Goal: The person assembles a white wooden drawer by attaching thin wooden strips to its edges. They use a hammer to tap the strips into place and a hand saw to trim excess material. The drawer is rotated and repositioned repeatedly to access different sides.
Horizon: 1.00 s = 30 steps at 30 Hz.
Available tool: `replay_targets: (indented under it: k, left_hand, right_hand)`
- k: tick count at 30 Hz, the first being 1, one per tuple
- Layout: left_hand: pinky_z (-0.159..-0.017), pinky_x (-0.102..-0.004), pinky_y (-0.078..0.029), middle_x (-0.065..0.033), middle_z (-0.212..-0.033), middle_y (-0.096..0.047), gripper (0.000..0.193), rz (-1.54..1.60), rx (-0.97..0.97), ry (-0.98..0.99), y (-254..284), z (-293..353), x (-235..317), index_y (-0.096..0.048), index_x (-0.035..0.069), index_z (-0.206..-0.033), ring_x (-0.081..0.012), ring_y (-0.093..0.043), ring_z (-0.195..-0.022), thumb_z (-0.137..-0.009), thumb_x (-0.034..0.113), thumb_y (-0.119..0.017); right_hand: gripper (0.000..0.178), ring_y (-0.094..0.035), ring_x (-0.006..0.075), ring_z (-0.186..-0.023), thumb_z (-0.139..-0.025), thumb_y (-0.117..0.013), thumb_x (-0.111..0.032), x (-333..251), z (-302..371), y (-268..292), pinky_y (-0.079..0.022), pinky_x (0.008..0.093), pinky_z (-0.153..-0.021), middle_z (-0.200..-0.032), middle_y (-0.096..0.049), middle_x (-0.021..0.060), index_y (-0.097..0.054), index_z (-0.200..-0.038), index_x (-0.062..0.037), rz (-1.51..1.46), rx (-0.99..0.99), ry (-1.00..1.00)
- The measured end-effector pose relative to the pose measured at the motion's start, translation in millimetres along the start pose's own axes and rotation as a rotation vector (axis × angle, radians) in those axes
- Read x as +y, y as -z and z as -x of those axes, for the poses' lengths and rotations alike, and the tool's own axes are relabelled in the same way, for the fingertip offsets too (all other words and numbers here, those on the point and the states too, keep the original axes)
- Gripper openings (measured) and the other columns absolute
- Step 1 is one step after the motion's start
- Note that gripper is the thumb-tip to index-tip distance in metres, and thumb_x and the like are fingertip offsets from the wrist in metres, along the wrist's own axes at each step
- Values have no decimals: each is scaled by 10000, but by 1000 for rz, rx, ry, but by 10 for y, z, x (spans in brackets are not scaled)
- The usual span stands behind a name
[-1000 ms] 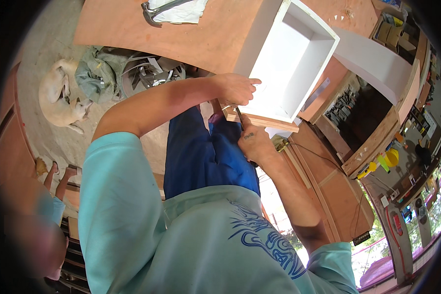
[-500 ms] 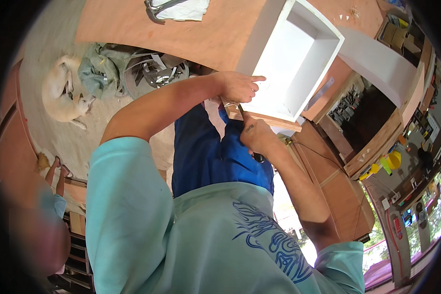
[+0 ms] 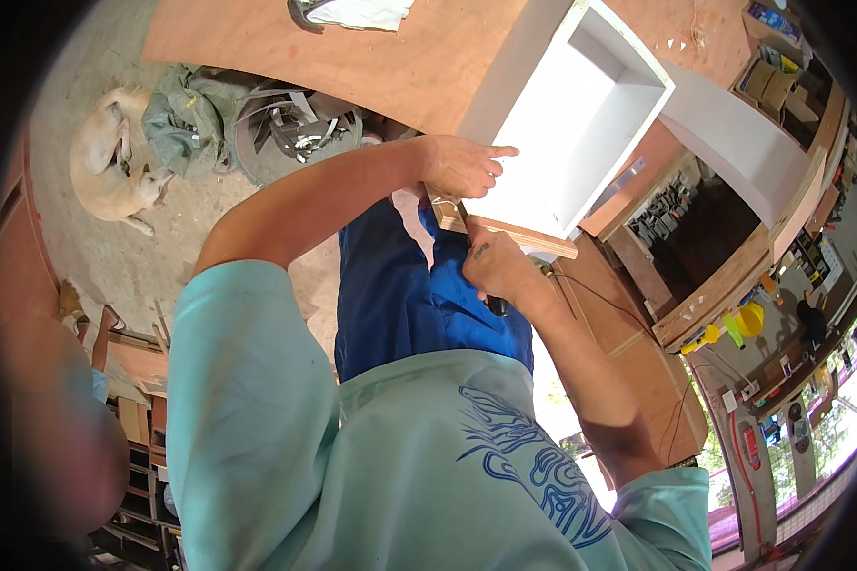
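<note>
A white open wooden box [image 3: 611, 133], like a drawer, stands slanted in front of me, with a bare layered wood edge [image 3: 533, 236] on its near side. My left hand [image 3: 460, 167] rests over the box's near left corner, index finger stretched along the white inside and the other fingers curled. Its thumb is hidden. Just below that edge, my right hand [image 3: 500, 266] is closed around a hand tool with a black handle [image 3: 496, 305]. A thin dark part of the tool meets the wood edge near the corner; its exact kind is not clear.
A brown wooden worktop [image 3: 352, 71] carries a hammer [image 3: 305, 14] and white paper. Left on the floor are a curled-up dog [image 3: 109, 162], a grey-green cloth [image 3: 176, 124] and a tub of scraps [image 3: 290, 143]. Wooden cabinetry [image 3: 638, 352] stands at right; another person is far left.
The whole view has shifted slightly. My right hand, with the tool, has moved a little left and down; my left hand stays at the box's corner.
</note>
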<state>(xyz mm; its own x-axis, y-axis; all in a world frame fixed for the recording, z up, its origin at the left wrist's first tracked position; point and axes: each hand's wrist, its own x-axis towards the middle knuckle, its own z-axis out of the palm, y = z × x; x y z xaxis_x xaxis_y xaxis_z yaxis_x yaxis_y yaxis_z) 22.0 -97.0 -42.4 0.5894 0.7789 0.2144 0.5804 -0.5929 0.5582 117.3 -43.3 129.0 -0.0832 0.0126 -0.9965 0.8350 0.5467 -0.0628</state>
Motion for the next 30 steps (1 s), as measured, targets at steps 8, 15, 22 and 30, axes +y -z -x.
replay_targets:
  k: [8,15,22,30]
  left_hand:
    - [-1258,-488,-151,18,-747,-659,106,27,31,32,-24,-17,13,-722,143,-717,-179,-610,-973,-763,88,-644]
    - [-1261,-472,-146,23,-726,-650,116,43,-17,38,41,-24,30,-721,153,-691,-168,-606,-953,-751,97,-640]
    - [-1261,-468,-139,38,-721,-645,133,7,-41,64,111,-16,56,-718,162,-665,-160,-598,-953,-751,96,-640]
    - [-1262,-461,-140,44,-743,-652,107,14,-65,86,111,-29,31,-728,162,-722,-151,-585,-987,-750,100,-646]
  right_hand:
    - [232,-667,290,-488,-854,-448,-15,-12,8,52,-536,379,-464,-680,-637,247,-497,-1070,55,-75,-26,-41]
    - [636,-682,333,-564,-841,-413,-43,20,94,-20,-571,400,-600,-726,-668,274,-345,-1470,16,55,9,-37]
    - [269,-661,273,-502,-862,-443,-21,48,26,102,-553,380,-532,-732,-658,229,-493,-1116,55,2,-52,-42]
    - [273,-644,238,-490,-827,-451,-37,26,3,120,-535,366,-477,-677,-617,179,-508,-1075,60,-39,-69,-13]
